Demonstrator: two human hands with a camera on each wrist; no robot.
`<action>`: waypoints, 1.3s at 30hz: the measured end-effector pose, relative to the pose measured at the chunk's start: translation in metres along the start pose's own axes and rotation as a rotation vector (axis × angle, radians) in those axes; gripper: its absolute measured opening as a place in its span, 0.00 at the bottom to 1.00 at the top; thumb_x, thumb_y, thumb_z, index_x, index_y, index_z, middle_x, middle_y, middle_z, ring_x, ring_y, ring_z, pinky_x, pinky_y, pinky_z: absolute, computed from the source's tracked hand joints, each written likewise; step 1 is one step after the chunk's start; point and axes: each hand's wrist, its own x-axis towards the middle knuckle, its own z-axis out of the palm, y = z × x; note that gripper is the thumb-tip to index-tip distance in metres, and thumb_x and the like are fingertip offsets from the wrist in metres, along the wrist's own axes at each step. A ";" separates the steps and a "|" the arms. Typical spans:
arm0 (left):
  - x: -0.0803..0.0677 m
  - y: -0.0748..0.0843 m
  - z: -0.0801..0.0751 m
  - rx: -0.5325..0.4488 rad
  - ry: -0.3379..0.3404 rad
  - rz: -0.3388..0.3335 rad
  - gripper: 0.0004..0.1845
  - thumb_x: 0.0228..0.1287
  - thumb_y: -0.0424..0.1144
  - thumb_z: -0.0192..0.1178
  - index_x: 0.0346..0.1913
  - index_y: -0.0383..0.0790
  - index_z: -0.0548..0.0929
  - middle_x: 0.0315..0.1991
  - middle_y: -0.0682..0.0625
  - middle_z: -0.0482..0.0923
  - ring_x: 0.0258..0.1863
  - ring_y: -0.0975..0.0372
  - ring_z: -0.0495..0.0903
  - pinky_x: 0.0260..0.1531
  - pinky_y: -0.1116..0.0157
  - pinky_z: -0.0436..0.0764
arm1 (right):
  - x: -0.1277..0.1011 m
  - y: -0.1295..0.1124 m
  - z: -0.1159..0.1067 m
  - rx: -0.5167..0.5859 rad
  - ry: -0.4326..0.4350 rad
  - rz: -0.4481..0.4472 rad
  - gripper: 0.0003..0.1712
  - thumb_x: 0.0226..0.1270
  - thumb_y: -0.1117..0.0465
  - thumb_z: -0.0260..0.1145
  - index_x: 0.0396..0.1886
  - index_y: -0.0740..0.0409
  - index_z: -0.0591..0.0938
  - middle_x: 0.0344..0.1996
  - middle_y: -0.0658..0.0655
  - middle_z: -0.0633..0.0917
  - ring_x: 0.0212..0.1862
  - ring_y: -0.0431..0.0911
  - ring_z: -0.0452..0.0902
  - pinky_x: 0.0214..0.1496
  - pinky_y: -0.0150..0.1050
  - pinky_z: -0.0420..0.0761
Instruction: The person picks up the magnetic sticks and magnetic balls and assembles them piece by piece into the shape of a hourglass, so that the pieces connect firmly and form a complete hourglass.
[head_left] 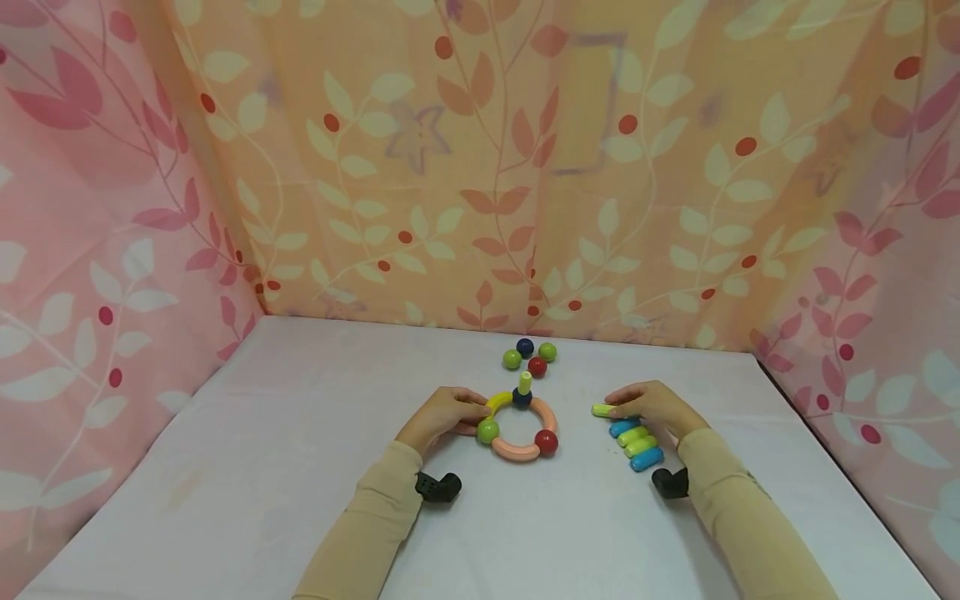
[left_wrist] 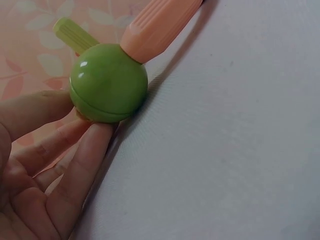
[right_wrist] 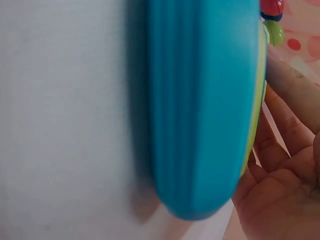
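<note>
Toy ring (head_left: 520, 429) of curved sticks and balls lies flat on the white table (head_left: 262, 467), just off the left hand's fingertips. Left hand (head_left: 441, 417) has fingers curled on its near-left side, around the green ball (left_wrist: 108, 82) and the yellow stick (head_left: 498, 402). From there the ring runs on through peach sticks (head_left: 517, 450), a red ball (head_left: 546, 442) and a dark blue ball with a yellow-green peg standing up. It looks like light, rigid, smooth plastic; the balls are likely slippery, and the ribbed sticks should grip better. Joints may pop apart if twisted, so support it at a ball joint.

Right hand (head_left: 651, 408) is well apart from the left, pinching a yellow-green stick (head_left: 604, 410) at the far end of a row of blue and green sticks (head_left: 637, 446) beside its wrist. Four loose balls (head_left: 530, 355) sit beyond both hands.
</note>
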 end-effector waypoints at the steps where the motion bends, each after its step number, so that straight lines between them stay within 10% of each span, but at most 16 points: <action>1: 0.000 0.000 0.000 -0.002 -0.006 0.000 0.15 0.61 0.38 0.69 0.50 0.37 0.85 0.40 0.47 0.86 0.34 0.65 0.83 0.34 0.69 0.86 | 0.000 -0.001 0.000 -0.003 -0.002 0.000 0.23 0.62 0.54 0.73 0.55 0.57 0.85 0.58 0.62 0.83 0.57 0.54 0.75 0.67 0.58 0.69; 17: -0.007 0.005 -0.012 0.071 -0.090 0.003 0.18 0.63 0.38 0.68 0.52 0.33 0.82 0.38 0.44 0.86 0.30 0.63 0.85 0.33 0.68 0.86 | 0.004 -0.019 0.000 -0.189 -0.070 -0.074 0.19 0.63 0.62 0.70 0.52 0.64 0.85 0.48 0.61 0.87 0.41 0.45 0.79 0.53 0.44 0.79; 22: -0.004 0.005 -0.003 0.031 -0.064 0.073 0.20 0.64 0.35 0.67 0.57 0.30 0.79 0.44 0.41 0.84 0.35 0.63 0.84 0.40 0.64 0.87 | 0.004 -0.020 0.002 -0.119 -0.039 -0.040 0.21 0.63 0.60 0.71 0.55 0.62 0.84 0.50 0.61 0.86 0.43 0.46 0.78 0.52 0.41 0.80; 39: -0.004 0.008 0.000 -0.016 0.021 0.001 0.20 0.61 0.32 0.68 0.57 0.33 0.82 0.47 0.40 0.82 0.33 0.62 0.83 0.36 0.69 0.86 | -0.023 -0.051 0.045 0.190 0.046 -0.181 0.29 0.64 0.51 0.71 0.62 0.58 0.79 0.59 0.62 0.81 0.60 0.52 0.76 0.65 0.51 0.75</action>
